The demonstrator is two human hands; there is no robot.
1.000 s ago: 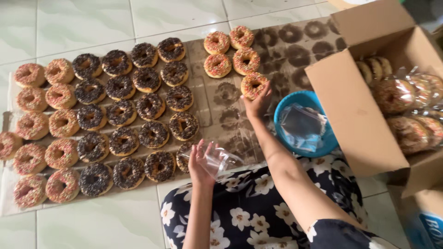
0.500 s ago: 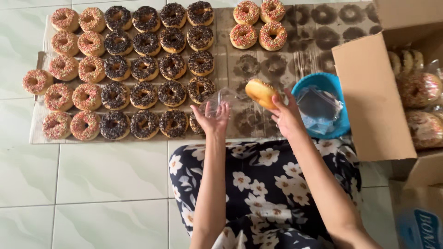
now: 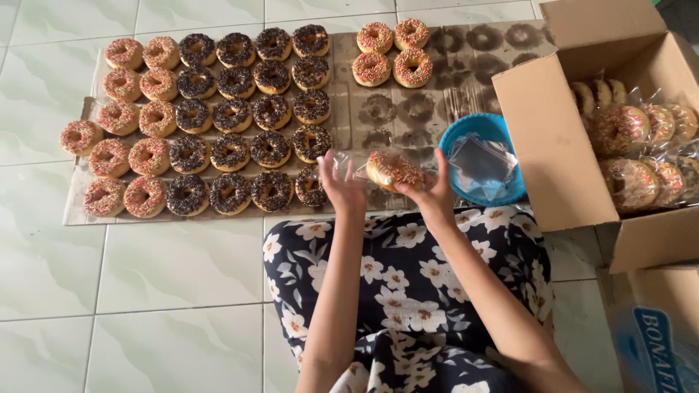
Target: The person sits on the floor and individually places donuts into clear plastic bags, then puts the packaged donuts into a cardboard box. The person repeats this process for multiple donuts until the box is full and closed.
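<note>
head view. right hand (image 3: 435,195) grips a sprinkle-topped doughnut (image 3: 394,170) at its right edge, fingers curled around it, doughnut tilted and held above the lap, just in front of the cardboard sheet (image 3: 342,109). left hand (image 3: 342,191) holds a clear plastic bag (image 3: 348,164) pinched at the doughnut's left edge; bag mouth meets the doughnut, how far the doughnut sits inside cannot be told. on the sheet: rows of chocolate-sprinkle doughnuts (image 3: 271,111), pink-sprinkle doughnuts (image 3: 131,116) to their left, four coloured-sprinkle doughnuts (image 3: 392,52) at the far side, with greasy ring marks beside them. blue bowl (image 3: 466,134) with clear bags just right of the hands. open cardboard box (image 3: 575,145) further right holds bagged doughnuts (image 3: 633,145).
</note>
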